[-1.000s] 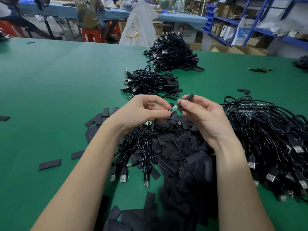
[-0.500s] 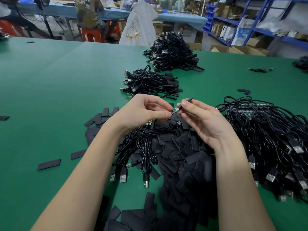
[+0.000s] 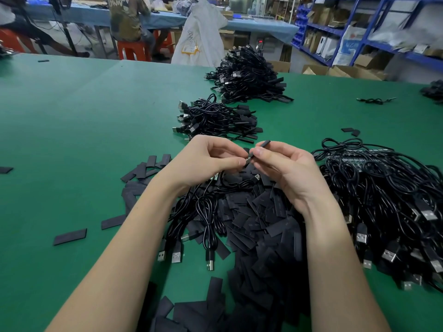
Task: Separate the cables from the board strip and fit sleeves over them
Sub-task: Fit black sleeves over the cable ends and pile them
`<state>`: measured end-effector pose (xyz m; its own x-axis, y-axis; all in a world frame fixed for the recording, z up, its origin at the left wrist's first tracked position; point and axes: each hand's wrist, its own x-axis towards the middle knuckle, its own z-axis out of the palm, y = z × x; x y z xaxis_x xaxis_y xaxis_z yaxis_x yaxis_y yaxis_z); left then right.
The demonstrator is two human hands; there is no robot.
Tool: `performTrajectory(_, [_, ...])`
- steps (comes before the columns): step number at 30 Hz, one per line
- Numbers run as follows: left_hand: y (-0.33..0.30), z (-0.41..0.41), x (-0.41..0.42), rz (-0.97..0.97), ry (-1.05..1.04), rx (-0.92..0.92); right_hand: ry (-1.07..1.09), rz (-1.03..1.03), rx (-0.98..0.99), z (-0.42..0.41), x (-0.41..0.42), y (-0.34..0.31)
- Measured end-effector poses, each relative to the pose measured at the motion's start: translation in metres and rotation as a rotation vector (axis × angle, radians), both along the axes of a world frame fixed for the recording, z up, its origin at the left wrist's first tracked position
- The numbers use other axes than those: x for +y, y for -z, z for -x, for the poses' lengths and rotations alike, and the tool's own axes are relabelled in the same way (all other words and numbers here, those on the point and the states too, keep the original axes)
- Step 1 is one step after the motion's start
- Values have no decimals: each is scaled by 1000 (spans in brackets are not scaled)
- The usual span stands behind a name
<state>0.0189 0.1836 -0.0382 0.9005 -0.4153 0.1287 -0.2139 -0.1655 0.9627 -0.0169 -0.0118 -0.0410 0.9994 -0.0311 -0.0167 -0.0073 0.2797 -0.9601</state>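
My left hand (image 3: 203,161) pinches the small board end of a black cable (image 3: 247,160) between thumb and fingers. My right hand (image 3: 287,168) pinches a black sleeve (image 3: 262,144), its near end meeting the cable's board tip. Both hands hover above a heap of flat black sleeves (image 3: 259,226) on the green table (image 3: 72,130). A few loose cables with USB plugs (image 3: 206,226) trail from under my left hand. To the right lies a tangle of cables on a board strip (image 3: 359,156).
Two piles of sleeved cables sit further back: a small one (image 3: 215,121) and a larger one (image 3: 247,75). Stray sleeves (image 3: 69,236) dot the table at left. A white bag (image 3: 201,37), seated persons and blue shelving (image 3: 359,25) stand beyond the far edge.
The sleeve in my right hand has slid further over the cable's board tip, so less of the board shows. Both hands stayed in nearly the same place.
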Motion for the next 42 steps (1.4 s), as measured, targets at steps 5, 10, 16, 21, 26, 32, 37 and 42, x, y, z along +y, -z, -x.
performTrajectory(5, [-1, 3, -7, 54, -37, 6, -11, -77, 39, -2, 4, 7])
performTrajectory(10, [-4, 3, -10, -16, -34, -69, 43, -309, 78, -6, 3, 9])
performTrajectory(16, [-4, 6, -11, 4, -78, -117, 63, -379, 79, -7, 3, 10])
performTrajectory(21, [-4, 6, -12, -11, -108, -174, 67, -383, 67, -7, 8, 8])
performTrajectory(26, [-6, 8, -13, 19, -124, -190, 54, -354, 60, -5, 14, 7])
performTrajectory(32, [-8, 9, -13, 15, -131, -213, 52, -326, 54, -4, 16, 6])
performTrajectory(37, [-6, 6, -10, 8, -146, -212, 47, -233, 44, -3, 17, 4])
performTrajectory(42, [-6, 6, -12, 88, -152, -141, 149, -167, -59, -2, 26, 2])
